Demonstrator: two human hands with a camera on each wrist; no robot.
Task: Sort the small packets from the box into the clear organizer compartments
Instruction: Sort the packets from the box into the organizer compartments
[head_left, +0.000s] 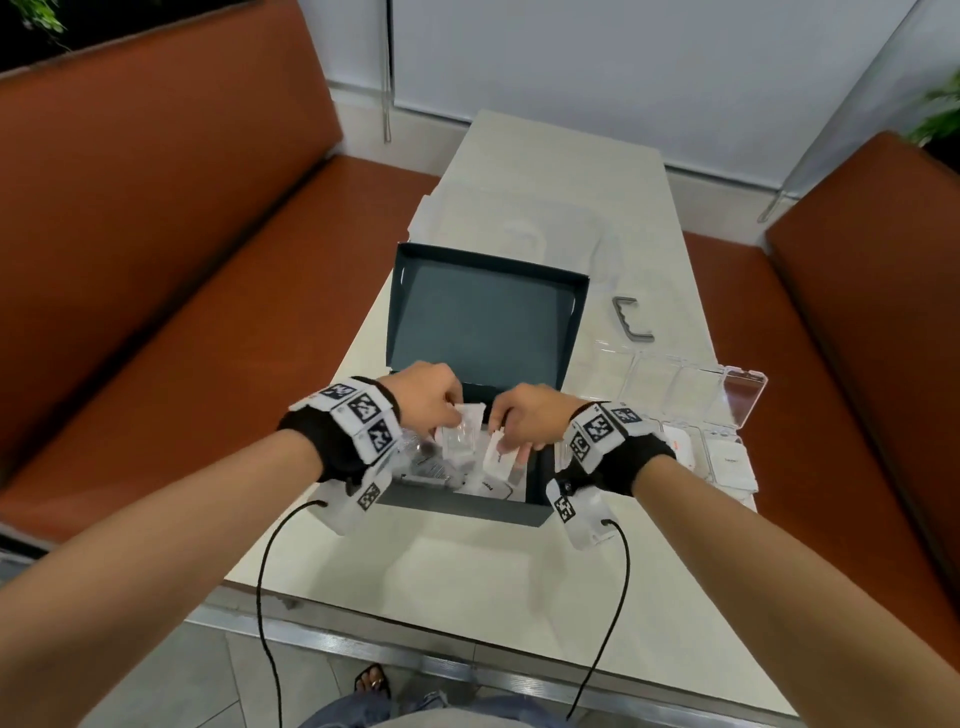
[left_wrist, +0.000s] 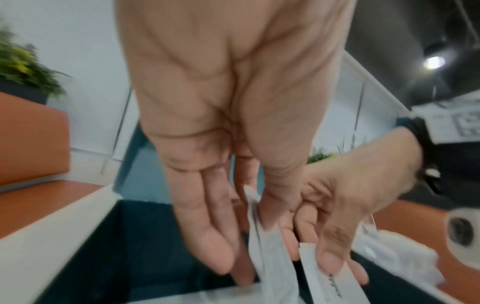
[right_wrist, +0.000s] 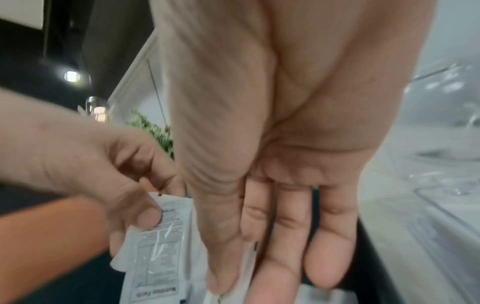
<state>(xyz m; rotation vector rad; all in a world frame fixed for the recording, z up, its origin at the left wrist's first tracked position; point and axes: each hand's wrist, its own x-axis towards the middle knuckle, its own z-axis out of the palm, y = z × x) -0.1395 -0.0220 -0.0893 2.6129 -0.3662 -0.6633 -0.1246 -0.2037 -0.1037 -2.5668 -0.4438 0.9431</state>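
Dark teal cardboard box is sitting on the white table, lid flipped up at the back, w/ both hands working inside it over a heap of small packets. Step in hand, as I'm reading it: the pick-up, i.e. pulling packets out of the box before carrying them over.

Left hand is pinching a clear/white packet betw. thumb and fingers; in the right wrist view its printed side is showing, thumb pressing on the upper part. Right hand is gripping a second white packet the same way: thumb on one face, fingers behind, only partly curled. Both packets are hanging just above the pile, still w/in the box walls. Wrist views are blurry, so exact finger contact is hard to tell.

Clear organizer is lying open just to the right of the box, lid back; a few white items are already sitting in its near compartments, far ones are looking bare.

Next move is prob. calling for lifting the packets clear of the box rim, swinging right, and picking the matching compartment for each w/out dropping either.
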